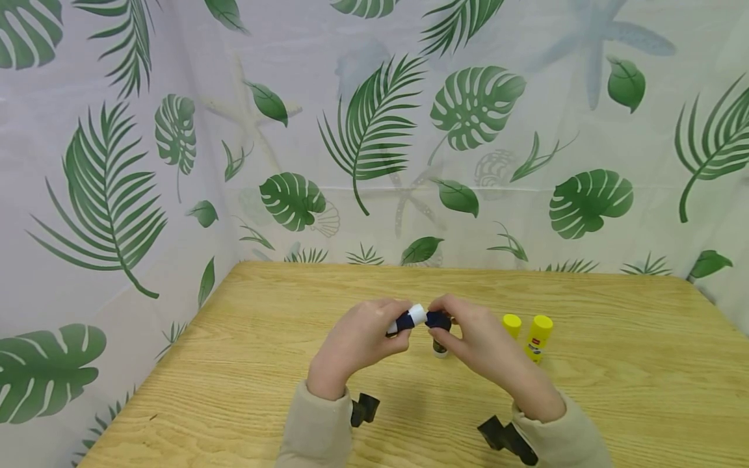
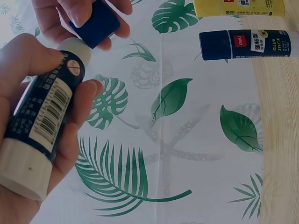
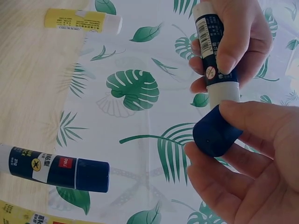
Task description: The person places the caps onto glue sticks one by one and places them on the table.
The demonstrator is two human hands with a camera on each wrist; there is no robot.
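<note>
My left hand (image 1: 364, 335) grips a navy glue stick (image 2: 44, 112) with a barcode on its label and white ends. One white end points right, tilted upward in the head view. My right hand (image 1: 488, 338) pinches a navy cap (image 3: 217, 133) between thumb and fingers. In the right wrist view the cap's rim overlaps the glue stick's white end; in the head view they are close together. Another navy glue stick (image 2: 247, 44), its cap on, stands on the table, mostly hidden behind my right hand in the head view.
Two yellow glue sticks stand to the right of my right hand, a nearer one (image 1: 538, 338) and one (image 1: 512, 324) partly covered by the hand. A yellow one (image 3: 77, 19) with a white top shows in the right wrist view. A leaf-print sheet (image 1: 374, 130) hangs behind the wooden table (image 1: 234, 364).
</note>
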